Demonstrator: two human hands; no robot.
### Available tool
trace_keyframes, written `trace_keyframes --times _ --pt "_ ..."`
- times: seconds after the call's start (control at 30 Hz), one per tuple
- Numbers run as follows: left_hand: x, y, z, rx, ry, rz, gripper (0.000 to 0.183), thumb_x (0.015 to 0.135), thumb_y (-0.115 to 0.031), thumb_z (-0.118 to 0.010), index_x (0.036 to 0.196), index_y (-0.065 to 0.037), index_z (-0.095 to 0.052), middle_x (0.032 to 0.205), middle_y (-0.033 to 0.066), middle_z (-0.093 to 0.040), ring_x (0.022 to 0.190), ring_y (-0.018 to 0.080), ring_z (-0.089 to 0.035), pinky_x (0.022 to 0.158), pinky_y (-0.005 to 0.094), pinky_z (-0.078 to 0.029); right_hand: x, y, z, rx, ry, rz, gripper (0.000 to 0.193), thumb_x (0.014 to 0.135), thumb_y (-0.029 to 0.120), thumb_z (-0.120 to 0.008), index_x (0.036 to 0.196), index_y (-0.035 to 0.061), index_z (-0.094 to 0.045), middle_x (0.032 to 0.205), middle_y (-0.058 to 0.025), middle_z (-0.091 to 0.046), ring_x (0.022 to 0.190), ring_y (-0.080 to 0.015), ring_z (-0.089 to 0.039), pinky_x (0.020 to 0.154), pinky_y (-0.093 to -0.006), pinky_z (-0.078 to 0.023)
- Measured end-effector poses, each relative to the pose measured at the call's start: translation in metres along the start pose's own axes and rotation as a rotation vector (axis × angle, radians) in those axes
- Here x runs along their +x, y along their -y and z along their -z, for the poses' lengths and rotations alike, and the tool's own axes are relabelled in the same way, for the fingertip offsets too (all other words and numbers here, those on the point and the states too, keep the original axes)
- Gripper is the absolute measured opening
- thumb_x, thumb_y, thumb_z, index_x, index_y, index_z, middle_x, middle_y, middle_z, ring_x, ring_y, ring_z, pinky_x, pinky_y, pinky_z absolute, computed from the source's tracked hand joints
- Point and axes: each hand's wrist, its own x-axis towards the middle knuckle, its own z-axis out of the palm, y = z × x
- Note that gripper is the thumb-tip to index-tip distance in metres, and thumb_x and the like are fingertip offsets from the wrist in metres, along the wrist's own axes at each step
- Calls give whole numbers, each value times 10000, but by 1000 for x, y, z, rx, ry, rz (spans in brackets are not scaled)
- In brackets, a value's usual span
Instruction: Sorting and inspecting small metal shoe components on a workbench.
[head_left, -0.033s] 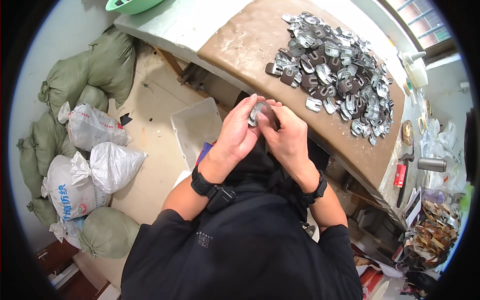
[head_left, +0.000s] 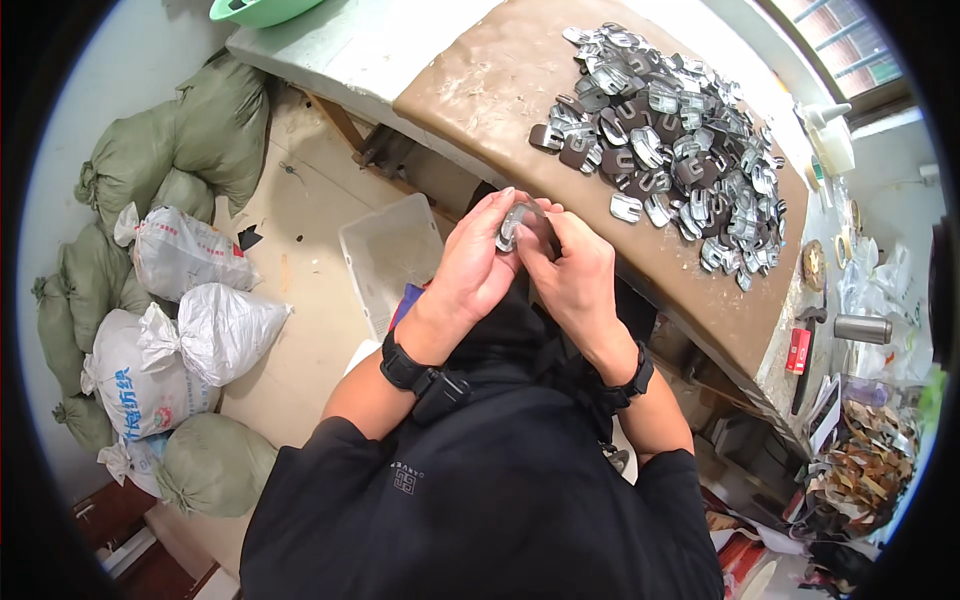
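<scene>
Close in front of my body, my left hand point(head_left: 478, 262) and my right hand point(head_left: 570, 268) meet at the fingertips around a small glossy grey curved plate point(head_left: 509, 226). The left fingers cup it from behind and the left side, while the right thumb presses on its face. Fingers cover part of its outline. Just beyond, a large pile of similar plates point(head_left: 690, 150) lies on a brown padded sheet point(head_left: 500, 85). Some plates in the pile show a clear shiny face with a U-shaped slot; others show a dark brown side.
A white plastic crate point(head_left: 360, 250) stands on the floor left of my hands. Green sacks point(head_left: 220, 130) and white sacks point(head_left: 225, 330) line the left wall. A metal cylinder point(head_left: 862, 329), a red box point(head_left: 798, 350) and scraps point(head_left: 870, 465) are at the right. A green basin point(head_left: 265, 10) sits far left.
</scene>
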Motion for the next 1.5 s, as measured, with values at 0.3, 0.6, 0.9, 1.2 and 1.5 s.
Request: trace_keyframes --times 0.3,0.6,0.9,1.2,1.5 --pt "1 -29 15 -12 160 552 291 995 -274 -489 957 -27 -640 888 81 -685 748 212 -690 712 332 -583 21 12 39 -207 661 304 299 749 107 -741 1028 84 -633 949 -87 -616 726 -269 -654 606 -370 -544" --pt "6 -38 9 52 -12 22 211 1017 -246 -530 1025 -41 -581 855 45 -579 797 156 -591 768 310 -542 -8 7 3 -328 255 127 378 913 439 -612 869 65 -588 703 -76 -574 602 -261 -616 506 -365 -475" --pt "9 -36 -9 186 147 -105 237 1035 -259 -497 1043 -30 -554 843 28 -517 773 126 -529 707 272 -507 -8 0 -5 -413 201 169 289 901 345 -668 812 86 -576 639 -40 -485 521 -212 -562 442 -341 -427" --pt "6 -28 -17 -17 119 -228 212 1040 -226 -485 1026 -19 -530 841 27 -494 780 122 -506 805 297 -501 -7 11 -9 315 349 -433 352 1047 305 -447 905 -6 -529 646 -222 -541 598 -428 -531 552 -427 -435" --pt "2 -29 -20 254 162 -491 235 1044 -274 -470 1025 -51 -542 831 17 -514 791 120 -530 862 355 -532 -2 11 9 801 477 -772 364 1069 338 -386 1125 27 -567 606 -16 -514 439 -82 -465 406 -247 -372"
